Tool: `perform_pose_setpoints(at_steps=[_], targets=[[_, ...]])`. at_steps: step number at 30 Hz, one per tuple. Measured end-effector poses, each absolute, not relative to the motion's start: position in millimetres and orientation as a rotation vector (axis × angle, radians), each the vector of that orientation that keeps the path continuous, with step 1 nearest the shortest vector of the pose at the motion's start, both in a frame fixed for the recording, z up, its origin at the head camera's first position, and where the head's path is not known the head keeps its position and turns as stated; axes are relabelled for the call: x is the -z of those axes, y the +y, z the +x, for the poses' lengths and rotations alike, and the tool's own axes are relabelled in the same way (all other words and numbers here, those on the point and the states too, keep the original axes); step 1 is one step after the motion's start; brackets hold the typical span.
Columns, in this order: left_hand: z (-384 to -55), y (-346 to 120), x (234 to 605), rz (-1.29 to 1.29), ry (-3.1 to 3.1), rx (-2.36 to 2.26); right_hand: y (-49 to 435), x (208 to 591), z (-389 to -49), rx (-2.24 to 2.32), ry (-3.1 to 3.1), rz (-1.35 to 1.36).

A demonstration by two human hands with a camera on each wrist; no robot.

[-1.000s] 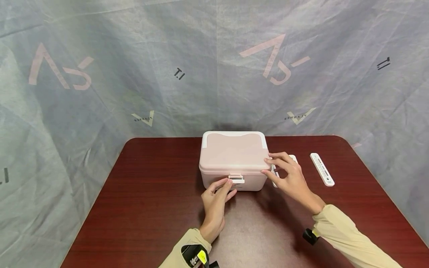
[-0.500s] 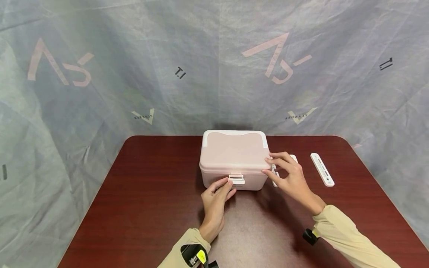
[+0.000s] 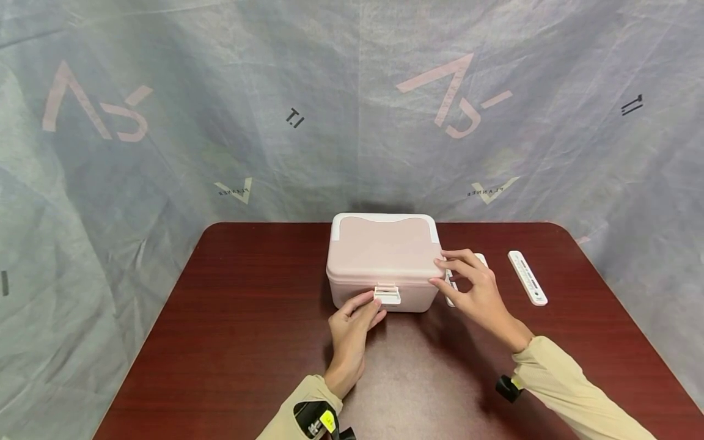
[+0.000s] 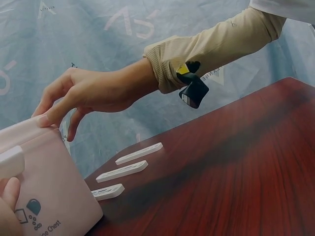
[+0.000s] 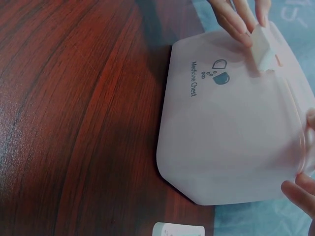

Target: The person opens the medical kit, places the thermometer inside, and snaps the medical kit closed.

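Note:
A pale pink medicine chest stands on the table, its lid down; "Medicine Chest" is printed on its front, as the right wrist view shows. My left hand pinches the white front latch between thumb and fingers; the latch sticks out, tilted from the chest wall. In the right wrist view the latch stands off the front beside the left fingers. At the right front corner, my right hand holds the edge of the lid, thumb toward the front and bent fingers along the side.
Several slim white printed plastic strips lie right of the chest: one apart, others partly hidden behind the right hand. In the left wrist view three strips show. A grey cloth backdrop hangs behind the dark red table.
The latch has swung a little further down under my left fingers, its face showing more. My right hand keeps its place on the lid. The head view has shifted slightly.

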State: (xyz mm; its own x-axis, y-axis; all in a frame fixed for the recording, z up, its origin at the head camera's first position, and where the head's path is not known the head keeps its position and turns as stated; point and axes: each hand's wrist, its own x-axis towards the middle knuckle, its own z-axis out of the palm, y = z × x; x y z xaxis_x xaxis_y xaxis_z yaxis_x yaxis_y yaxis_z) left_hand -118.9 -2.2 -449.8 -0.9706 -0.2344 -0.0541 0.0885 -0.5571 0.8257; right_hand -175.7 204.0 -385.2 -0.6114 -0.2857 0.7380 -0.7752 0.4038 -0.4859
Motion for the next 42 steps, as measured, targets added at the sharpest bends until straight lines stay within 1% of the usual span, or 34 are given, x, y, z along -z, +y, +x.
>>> perform_pose_setpoints(at_steps=[20, 33, 37, 42], targets=[[-118, -5, 457, 0.224, -1.408, 2.619, 203, 386, -176, -1.148, -2.101, 0.890], [-123, -8, 465, 0.221, -1.434, 2.620, 202, 388, -175, -1.162, -2.089, 0.891], [-124, -11, 466, 0.182, -1.480, 2.608, 202, 388, -174, -1.158, -2.092, 0.885], [-123, -16, 469, 0.062, -1.568, 2.570, 203, 387, -170, -1.233, -2.153, 0.830]])
